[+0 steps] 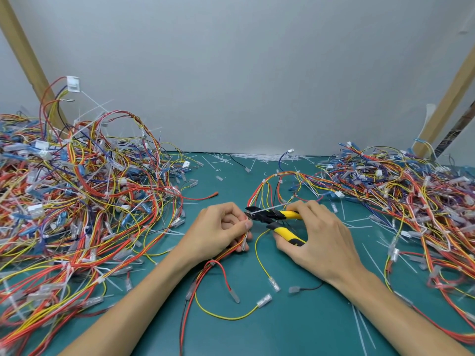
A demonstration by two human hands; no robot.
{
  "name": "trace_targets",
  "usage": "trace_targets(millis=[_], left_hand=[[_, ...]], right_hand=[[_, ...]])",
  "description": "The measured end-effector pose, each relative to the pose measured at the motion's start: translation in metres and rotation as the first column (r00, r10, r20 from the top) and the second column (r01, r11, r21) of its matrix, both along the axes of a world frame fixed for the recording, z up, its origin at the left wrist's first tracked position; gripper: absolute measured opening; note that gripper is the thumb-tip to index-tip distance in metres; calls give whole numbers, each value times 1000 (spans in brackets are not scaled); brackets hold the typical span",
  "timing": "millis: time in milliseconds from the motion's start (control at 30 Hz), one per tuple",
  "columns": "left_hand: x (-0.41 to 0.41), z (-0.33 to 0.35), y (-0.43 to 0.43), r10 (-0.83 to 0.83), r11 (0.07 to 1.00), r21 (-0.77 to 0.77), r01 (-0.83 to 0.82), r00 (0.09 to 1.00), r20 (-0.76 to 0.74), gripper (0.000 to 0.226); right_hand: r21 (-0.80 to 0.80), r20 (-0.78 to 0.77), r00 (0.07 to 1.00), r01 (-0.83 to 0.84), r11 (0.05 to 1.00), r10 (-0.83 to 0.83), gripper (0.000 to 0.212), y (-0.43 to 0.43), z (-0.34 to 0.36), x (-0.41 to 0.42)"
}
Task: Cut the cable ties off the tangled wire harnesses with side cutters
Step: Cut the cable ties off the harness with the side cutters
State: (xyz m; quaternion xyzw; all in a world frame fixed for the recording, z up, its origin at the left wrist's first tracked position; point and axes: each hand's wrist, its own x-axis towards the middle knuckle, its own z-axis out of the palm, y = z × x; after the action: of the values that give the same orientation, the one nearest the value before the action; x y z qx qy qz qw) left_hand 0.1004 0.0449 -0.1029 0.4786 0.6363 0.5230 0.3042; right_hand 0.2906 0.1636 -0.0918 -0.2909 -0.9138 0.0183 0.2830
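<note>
Firstly, green table [282, 330]: under both hands. Large harness heap [77, 201]: left of the left hand [221, 227], a tangle of red, yellow and blue wires. Second harness heap [411, 196]: right of the right hand [321, 235]. Single harness [282, 176]: looped just beyond both hands, its bundled wires pinched in the left hand's curled fingers. Side cutters [272, 217], yellow handles: gripped by the right hand, jaws pointing at the left fingertips. Cable tie [267, 208], white: at the jaws, between the hands
</note>
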Motion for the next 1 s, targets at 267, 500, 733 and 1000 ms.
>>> trace_targets(millis=[267,500,733,1000], left_hand=[[0,0,-1,0,1000,-18,-1,997,-71,15],[2,2,0,-10,1000,-3,10,999,-39,14],[0,0,0,-6,1000,8,6,999,-39,13],[0,0,1,-23,1000,1,23,999,-45,15]], right_hand=[[19,43,999,-15,1000,14,35,-3,3,1],[-29,20,1000,1,1000,0,36,-2,0,0],[-81,6,1000,-18,997,19,33,-2,-1,-1],[-67,163,987,20,998,-9,23,2,2,-1]])
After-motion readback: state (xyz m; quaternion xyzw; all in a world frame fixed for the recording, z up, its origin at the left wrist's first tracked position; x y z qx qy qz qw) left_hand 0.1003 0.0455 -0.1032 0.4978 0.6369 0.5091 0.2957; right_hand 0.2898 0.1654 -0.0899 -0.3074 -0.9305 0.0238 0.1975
